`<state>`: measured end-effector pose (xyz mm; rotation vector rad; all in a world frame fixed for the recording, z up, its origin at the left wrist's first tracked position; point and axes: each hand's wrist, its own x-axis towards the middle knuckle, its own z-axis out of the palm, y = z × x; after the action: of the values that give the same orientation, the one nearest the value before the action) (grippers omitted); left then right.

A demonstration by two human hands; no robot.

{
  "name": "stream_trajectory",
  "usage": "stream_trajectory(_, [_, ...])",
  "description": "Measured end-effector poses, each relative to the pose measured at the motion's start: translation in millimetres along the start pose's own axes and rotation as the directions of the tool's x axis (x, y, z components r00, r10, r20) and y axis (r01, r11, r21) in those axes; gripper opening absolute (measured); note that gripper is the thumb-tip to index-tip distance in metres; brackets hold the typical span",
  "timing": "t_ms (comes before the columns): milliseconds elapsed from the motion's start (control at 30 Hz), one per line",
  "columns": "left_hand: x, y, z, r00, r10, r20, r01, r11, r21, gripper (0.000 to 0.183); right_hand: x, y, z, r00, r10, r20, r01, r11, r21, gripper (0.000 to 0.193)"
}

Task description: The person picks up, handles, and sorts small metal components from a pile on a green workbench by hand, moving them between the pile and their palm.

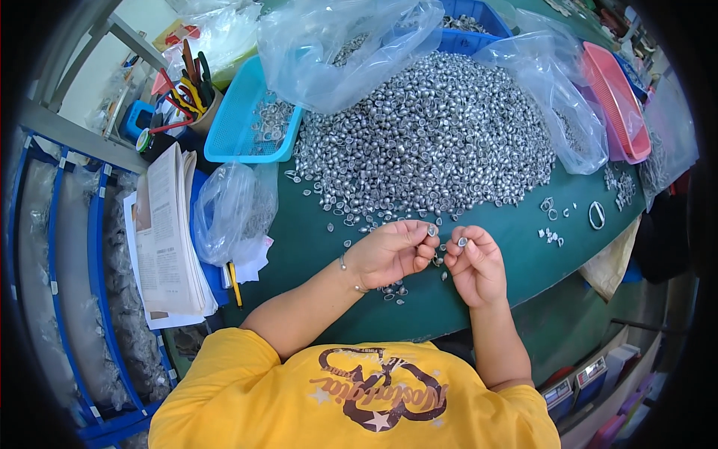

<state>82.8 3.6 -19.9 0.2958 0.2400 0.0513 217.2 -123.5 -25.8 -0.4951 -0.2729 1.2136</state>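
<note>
A large heap of small silver metal pieces (pixel 426 127), rounded and ring-like, covers the middle of the green tabletop (pixel 314 277). Just in front of it, my left hand (pixel 393 247) pinches one small silver piece (pixel 432 231) between thumb and forefinger. My right hand (pixel 476 266) is closed on another small oval silver piece (pixel 462 242), its hollow side showing. The two hands are close together but apart. Several loose pieces (pixel 394 290) lie below my left hand, and a few more sit between the hands.
A turquoise basket (pixel 217 135) holds some rings at the far left, beside a cup of pliers (pixel 196 93). Clear plastic bags (pixel 340 56) rest over the heap's far edge. Folded newspapers (pixel 168 239) stand at left. Pink baskets (pixel 617 105) and a white ring-shaped band (pixel 596 215) are at right.
</note>
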Motion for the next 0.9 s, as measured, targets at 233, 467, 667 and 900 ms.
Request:
stream_trajectory(233, [-7, -1, 7, 0.993, 0.04, -0.115, -0.033, 0.998, 0.061, 0.017, 6, -17, 4, 0.99, 0.032, -0.141, -0.041, 0.997, -0.066, 0.014])
stream_trajectory(467, [-8, 20, 1, 0.959, 0.205, -0.196, -0.092, 0.878, 0.47, 0.013, 35, -7, 0, 0.883, -0.311, 0.351, 0.296, -0.211, -0.931, 0.005])
stream_trajectory(667, [14, 9, 3, 0.772, 0.584, 0.251, -0.03, -0.362, 0.932, 0.013, 35, -2, -3, 0.884, -0.259, 0.39, 0.263, -0.414, -0.871, 0.006])
stream_trajectory(900, [26, 1, -7, 0.771, 0.542, 0.334, -0.077, -0.441, 0.894, 0.012, 31, -6, -6, 0.87, -0.286, 0.402, 0.309, -0.318, -0.896, 0.009])
